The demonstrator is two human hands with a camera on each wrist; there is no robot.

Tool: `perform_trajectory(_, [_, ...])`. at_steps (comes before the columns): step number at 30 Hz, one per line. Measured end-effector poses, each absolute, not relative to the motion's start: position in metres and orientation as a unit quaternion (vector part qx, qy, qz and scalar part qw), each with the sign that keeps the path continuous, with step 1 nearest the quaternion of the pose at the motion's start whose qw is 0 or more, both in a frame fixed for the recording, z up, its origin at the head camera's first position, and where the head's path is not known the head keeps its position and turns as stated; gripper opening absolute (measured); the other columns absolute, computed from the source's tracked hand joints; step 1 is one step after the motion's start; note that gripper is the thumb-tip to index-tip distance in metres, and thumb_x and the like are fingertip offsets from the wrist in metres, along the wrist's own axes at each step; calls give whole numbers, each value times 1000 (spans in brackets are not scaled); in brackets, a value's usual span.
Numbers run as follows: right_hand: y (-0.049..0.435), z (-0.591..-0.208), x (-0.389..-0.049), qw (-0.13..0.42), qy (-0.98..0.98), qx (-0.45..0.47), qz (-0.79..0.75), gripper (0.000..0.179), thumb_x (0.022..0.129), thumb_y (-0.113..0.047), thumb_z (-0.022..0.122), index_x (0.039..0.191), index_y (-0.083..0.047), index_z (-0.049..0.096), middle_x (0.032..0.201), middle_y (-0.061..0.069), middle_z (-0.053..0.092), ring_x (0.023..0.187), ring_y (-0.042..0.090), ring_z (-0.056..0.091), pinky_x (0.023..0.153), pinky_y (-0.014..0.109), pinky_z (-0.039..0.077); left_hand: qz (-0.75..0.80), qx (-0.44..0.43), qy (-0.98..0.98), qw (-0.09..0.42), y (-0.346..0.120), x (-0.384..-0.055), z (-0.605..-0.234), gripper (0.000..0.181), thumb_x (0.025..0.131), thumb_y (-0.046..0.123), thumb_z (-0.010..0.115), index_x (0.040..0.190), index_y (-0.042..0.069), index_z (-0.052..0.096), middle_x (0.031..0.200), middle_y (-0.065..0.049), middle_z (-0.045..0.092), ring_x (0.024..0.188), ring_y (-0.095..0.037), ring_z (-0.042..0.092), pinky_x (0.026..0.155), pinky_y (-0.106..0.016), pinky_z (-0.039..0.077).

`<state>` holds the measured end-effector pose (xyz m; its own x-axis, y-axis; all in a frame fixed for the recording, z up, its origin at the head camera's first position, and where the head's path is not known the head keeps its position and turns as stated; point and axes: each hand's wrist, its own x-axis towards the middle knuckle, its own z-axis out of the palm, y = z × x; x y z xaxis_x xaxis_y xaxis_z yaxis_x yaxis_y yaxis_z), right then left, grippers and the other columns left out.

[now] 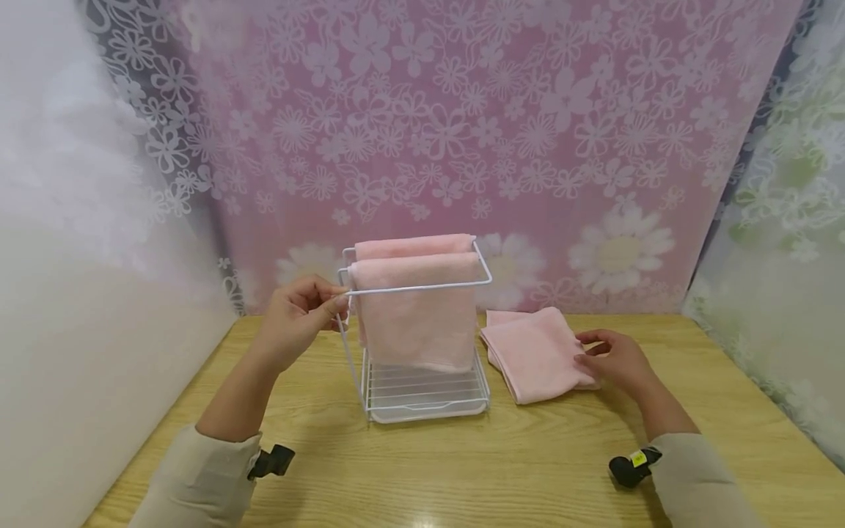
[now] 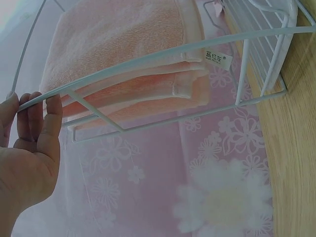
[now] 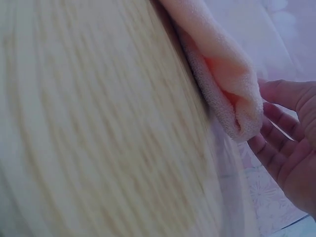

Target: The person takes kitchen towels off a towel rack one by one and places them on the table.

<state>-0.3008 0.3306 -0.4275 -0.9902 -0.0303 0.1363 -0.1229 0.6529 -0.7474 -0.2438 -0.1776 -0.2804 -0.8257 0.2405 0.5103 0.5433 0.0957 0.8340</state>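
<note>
A white wire rack (image 1: pixel 419 289) stands on the table with two folded pink towels (image 1: pixel 412 315) draped over its upper bars. My left hand (image 1: pixel 300 319) pinches the rack's upper front left corner between thumb and fingers. In the left wrist view, a small white label (image 2: pixel 218 59) shows at the edge of a hanging towel. To the right of the rack, another folded pink towel (image 1: pixel 535 352) lies flat. My right hand (image 1: pixel 617 359) touches its right edge with loosely bent fingers. The right wrist view shows the thumb and fingertips at the edge of this towel (image 3: pixel 222 74).
At the rack's base sits a wire shelf over a white tray (image 1: pixel 429 414). The light wooden table (image 1: pixel 541 469) reaches back to a pink flower-patterned backdrop (image 1: pixel 449 147). Pale panels (image 1: pixel 99 242) stand along the left and right sides.
</note>
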Motion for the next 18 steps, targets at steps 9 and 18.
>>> perform_trajectory(9, [326,-416,-294,73,-899,77,424,48,90,-28,73,126,2,60,117,25,61,101,38,59,66,31,58,-626,-286,-715,123,-181,-246,-284,6,93,-3,62,91,-9,61,77,-10,64,64,-17,64,63,-31,60])
perform_trajectory(18, [321,-404,-287,85,-884,108,447,50,93,-31,69,131,1,57,121,24,60,89,25,67,72,24,56,-625,-277,-720,116,-182,-249,-283,6,92,-2,64,90,3,67,77,-5,66,66,-17,65,64,-31,60])
